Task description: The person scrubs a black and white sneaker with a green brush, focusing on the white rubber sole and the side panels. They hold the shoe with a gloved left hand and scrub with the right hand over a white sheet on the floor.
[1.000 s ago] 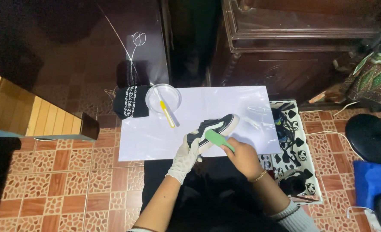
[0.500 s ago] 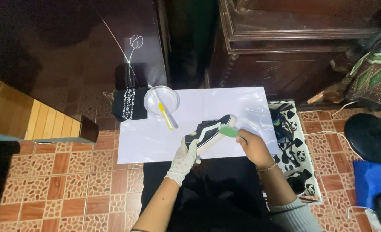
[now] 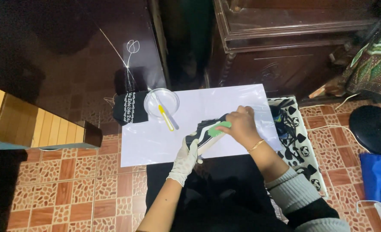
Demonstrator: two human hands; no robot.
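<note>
A black sneaker with a white stripe and white sole (image 3: 202,133) lies tilted over a white plastic sheet (image 3: 156,137). My left hand (image 3: 186,157), in a white glove, grips the sneaker's heel end. My right hand (image 3: 242,125), bare with a gold bracelet, covers the toe end and holds a green brush (image 3: 220,127) pressed against the shoe's upper.
A clear round bowl (image 3: 162,101) with a yellow-handled brush (image 3: 166,117) sits at the sheet's back left, beside a black printed cloth (image 3: 130,107). A black-and-white patterned mat (image 3: 300,146) lies right. Dark wooden furniture (image 3: 285,38) stands behind; a wooden box (image 3: 35,122) is left.
My right hand has moved the green brush from the shoe's near side up toward the toe and over the upper. The left hand has kept its grip on the heel.
</note>
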